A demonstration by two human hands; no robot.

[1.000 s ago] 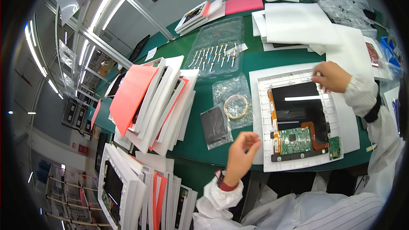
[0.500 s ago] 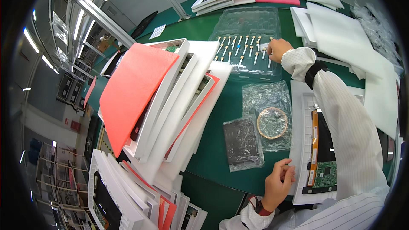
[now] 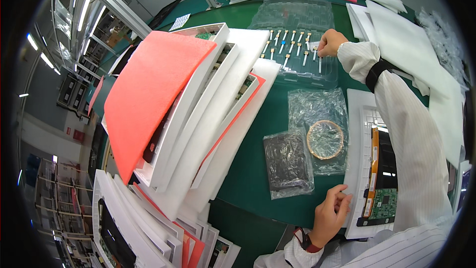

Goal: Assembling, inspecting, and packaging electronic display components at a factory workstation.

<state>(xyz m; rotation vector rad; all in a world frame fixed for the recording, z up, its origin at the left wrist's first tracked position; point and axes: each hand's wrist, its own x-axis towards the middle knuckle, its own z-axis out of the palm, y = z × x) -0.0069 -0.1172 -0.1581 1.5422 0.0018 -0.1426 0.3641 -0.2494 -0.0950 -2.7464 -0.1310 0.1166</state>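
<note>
My right hand [image 3: 332,43] reaches over a clear plastic tray [image 3: 317,80] that holds rows of small white strips with tan ends [image 3: 298,48]. Its thumb and fingers are pinched together above a strip at the tray's right side; what lies between the fingertips is hidden. My left hand [image 3: 331,214] rests lower down, at the left edge of a white-framed panel [image 3: 353,168]. Its fingers are loosely curled, with the thumb apart, and nothing shows in them. An orange ribbon strip [image 3: 371,178] and a green circuit board [image 3: 384,204] lie on the panel, partly covered by my right forearm.
Left of the panel lie a clear-wrapped copper-coloured ring [image 3: 325,140] and a wrapped dark flat piece [image 3: 287,163]. A tall leaning stack of white frames and foam, topped by a red foam sheet [image 3: 158,94], crowds the left. White foam sheets [image 3: 406,44] lie at the right.
The view has shifted slightly, so the tray and panel sit further right. My right hand stays pinched at the tray's right side; my left hand remains beside the panel.
</note>
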